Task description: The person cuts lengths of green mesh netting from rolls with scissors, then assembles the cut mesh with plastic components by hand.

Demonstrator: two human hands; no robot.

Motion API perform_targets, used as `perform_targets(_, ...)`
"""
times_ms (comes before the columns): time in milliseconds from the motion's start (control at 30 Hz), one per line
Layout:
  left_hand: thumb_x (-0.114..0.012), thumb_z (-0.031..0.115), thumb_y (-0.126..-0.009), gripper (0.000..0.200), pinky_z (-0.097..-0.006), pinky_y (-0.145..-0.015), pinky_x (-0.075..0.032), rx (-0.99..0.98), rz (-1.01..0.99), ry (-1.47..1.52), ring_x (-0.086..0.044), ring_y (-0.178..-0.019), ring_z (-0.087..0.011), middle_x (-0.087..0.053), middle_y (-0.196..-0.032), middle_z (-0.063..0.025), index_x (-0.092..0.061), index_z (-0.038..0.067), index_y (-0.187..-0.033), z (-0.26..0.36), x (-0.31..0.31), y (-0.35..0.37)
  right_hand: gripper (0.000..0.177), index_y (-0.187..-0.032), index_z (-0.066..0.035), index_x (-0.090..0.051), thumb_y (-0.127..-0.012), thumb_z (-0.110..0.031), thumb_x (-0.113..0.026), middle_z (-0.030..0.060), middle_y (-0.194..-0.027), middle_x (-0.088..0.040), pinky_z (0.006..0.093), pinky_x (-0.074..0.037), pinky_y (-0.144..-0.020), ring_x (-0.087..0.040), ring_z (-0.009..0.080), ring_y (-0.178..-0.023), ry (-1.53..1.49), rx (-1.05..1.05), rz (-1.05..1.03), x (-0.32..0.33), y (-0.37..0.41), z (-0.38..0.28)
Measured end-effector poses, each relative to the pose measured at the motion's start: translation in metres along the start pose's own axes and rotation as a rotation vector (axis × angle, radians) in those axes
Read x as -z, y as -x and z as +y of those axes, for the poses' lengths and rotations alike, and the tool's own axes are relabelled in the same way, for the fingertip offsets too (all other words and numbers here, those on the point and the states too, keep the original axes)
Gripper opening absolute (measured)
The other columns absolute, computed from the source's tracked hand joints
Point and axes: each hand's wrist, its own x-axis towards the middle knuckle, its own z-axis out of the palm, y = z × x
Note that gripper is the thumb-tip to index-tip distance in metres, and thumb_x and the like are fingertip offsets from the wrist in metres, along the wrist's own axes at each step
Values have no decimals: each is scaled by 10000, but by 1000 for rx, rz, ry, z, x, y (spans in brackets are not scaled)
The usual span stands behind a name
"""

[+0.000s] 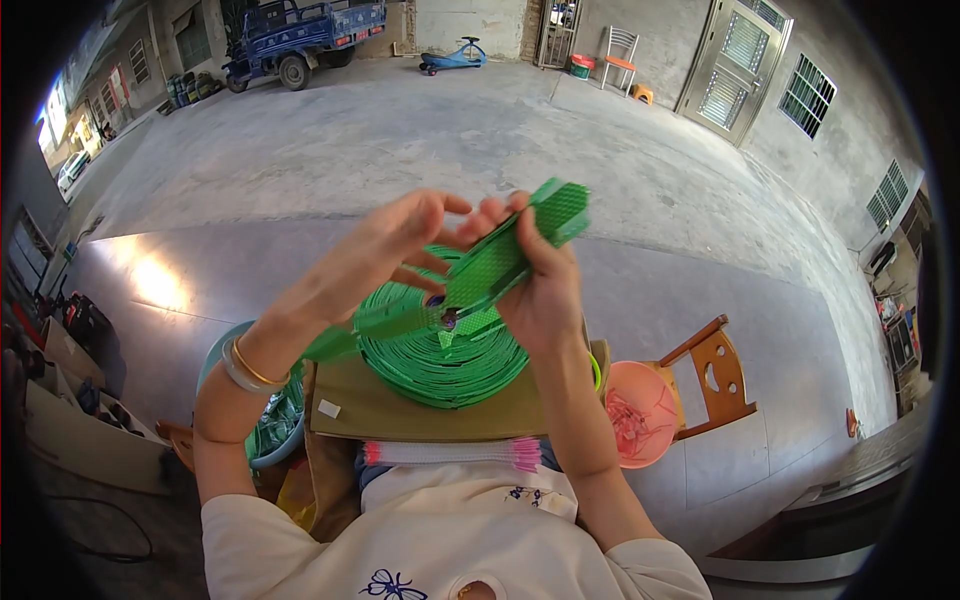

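My right hand [542, 275] grips a stack of flat green textured plastic strips [515, 245], thumb across the front, raised above the table. Close by on the left, my left hand [415, 240] has its fingers apart and is slightly blurred; its fingertips overlap the stack's edge in this view. Under both hands lies a big flat coil of green strip [440, 365], on a brown board [340, 415]. A loose translucent green strip [395, 318] slants down left from the stack's lower end, passing over the coil and behind my left forearm.
A bundle of clear thin tubes with pink ends [455, 454] lies at my lap. A blue basin [275, 440] with green pieces is on the left; a pink basin [640, 385] with pink pieces rests by a wooden chair [725, 375]. A blue three-wheeled truck [300, 35] stands far off.
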Motion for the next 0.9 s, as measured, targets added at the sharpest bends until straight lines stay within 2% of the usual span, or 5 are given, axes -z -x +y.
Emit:
perform_targets(133, -650, 181, -817, 345, -235, -647, -508, 218, -291, -455, -637, -783, -156, -641, -917, -137, -546, -45, -1057, -12, 8, 25, 208, -1061, 16, -444, -956, -117, -324, 226, -1221, -464, 453, -375, -1016, -482, 326, -1134, -69, 206, 107, 13, -7, -52)
perform_targets(333, -611, 104, -835, 184, -235, -666, -504, 437, -332, -208, -639, -729, -144, -651, -810, -107, -593, -65, -906, 17, 18, 37, 224, -1099, 22, -415, -958, -116, -309, 220, -1273, -422, 445, -345, -1042, -419, 325, -1198, 20, 243, 210, 39, 3, -88)
perform_targets(633, -645, 66, -792, 154, -264, -694, -504, 299, -76, -416, -640, -766, -167, -652, -861, -135, -614, -68, -862, 59, 27, 47, 261, -1141, 30, -406, -959, -134, -317, 210, -1241, -453, 437, -374, -1015, -477, 310, -1136, 27, 264, 400, 58, 4, -72)
perform_targets(833, -763, 133, -629, 183, -391, -895, -431, -332, -74, -629, -528, -1105, -305, -526, -1212, -203, -676, -1, -718, 70, 7, 41, 314, -1206, 36, -375, -956, -151, -343, 193, -1170, -515, 440, -425, -963, -534, 302, -1059, 117, 205, 467, 56, -2, -50)
perform_targets(900, -769, 119, -610, 174, -407, -927, -400, -406, -175, -523, -512, -1126, -313, -548, -1182, -201, -691, 17, -728, 71, -6, 29, 309, -1195, 35, -385, -955, -157, -353, 191, -1143, -528, 435, -440, -944, -552, 299, -1024, 147, 174, 467, 51, -5, -39)
